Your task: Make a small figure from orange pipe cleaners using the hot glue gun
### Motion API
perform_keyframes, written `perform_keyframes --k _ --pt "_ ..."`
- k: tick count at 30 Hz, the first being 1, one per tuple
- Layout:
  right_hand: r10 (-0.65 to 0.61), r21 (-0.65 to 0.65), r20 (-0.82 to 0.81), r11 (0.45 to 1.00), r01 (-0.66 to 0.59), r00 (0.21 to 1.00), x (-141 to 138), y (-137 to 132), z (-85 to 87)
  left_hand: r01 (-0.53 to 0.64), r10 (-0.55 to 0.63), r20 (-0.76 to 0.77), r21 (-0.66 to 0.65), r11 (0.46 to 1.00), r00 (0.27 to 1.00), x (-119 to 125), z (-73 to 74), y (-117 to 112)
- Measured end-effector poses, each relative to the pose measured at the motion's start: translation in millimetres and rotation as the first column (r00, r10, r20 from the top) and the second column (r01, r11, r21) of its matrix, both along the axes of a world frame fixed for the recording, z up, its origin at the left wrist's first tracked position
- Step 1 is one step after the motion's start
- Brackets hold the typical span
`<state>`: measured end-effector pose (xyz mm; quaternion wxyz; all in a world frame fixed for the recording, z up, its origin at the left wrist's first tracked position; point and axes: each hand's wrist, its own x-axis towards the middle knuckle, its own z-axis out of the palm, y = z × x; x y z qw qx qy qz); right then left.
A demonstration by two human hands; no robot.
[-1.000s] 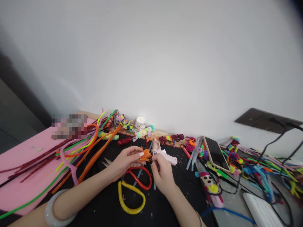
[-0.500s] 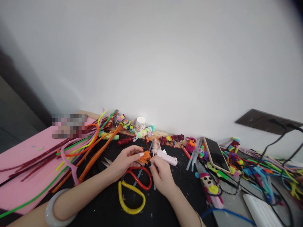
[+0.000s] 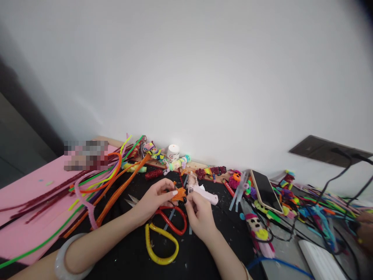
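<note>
My left hand [image 3: 159,196] is closed on a small orange pipe-cleaner piece [image 3: 180,193] with black bits at its edge. From the other side my right hand [image 3: 199,210] pinches at a small black bit [image 3: 184,200] on that piece; its fingertips are partly hidden. Just behind the right hand lies a pale pink glue gun [image 3: 208,195], its nozzle end to the left. Scissors with one red and one yellow handle [image 3: 161,260] rest below the hands, and their blades pass under my left wrist.
Long pipe cleaners [image 3: 116,194] spread over a pink sheet [image 3: 17,186] at the left. Pipe-cleaner figures, a white cup-like container [image 3: 173,151] and a phone [image 3: 265,190] line the back and right. Cables [image 3: 335,179] hang from a wall socket [image 3: 329,149]. Another person's hand [image 3: 365,227] shows at the right edge.
My two hands stay in nearly the same place, with the orange piece shifted very slightly. At the right edge, the other person's hand has come further into view.
</note>
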<state>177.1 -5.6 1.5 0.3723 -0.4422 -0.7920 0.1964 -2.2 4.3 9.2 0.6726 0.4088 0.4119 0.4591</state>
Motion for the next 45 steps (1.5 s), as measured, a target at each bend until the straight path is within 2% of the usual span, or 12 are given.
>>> perform_keyframes --k 7,12,25,33,45 --pt "-0.046 0.025 0.001 0.999 0.046 0.999 0.4 0.4 0.3 0.001 0.0 -0.023 0.021 1.0 1.0 1.4 2.1 -0.4" --pt "-0.081 0.039 0.007 0.996 0.08 0.997 0.9 1.6 -0.3 0.05 -0.05 -0.001 0.055 0.997 0.999 1.2 -0.9 -0.9" --pt "-0.087 0.063 -0.007 0.994 0.088 0.996 0.9 2.3 2.8 0.052 -0.053 0.011 0.064 0.997 0.999 0.9 -2.7 -0.1" --pt "-0.109 0.051 -0.004 0.993 0.109 0.994 1.8 4.0 -1.2 0.048 -0.049 0.026 0.048 0.998 0.998 1.5 2.0 -1.5" --pt "-0.089 0.001 -0.024 0.996 0.089 0.996 3.2 4.3 -1.6 0.051 -0.053 0.034 0.042 0.998 0.998 0.8 1.3 -1.2"
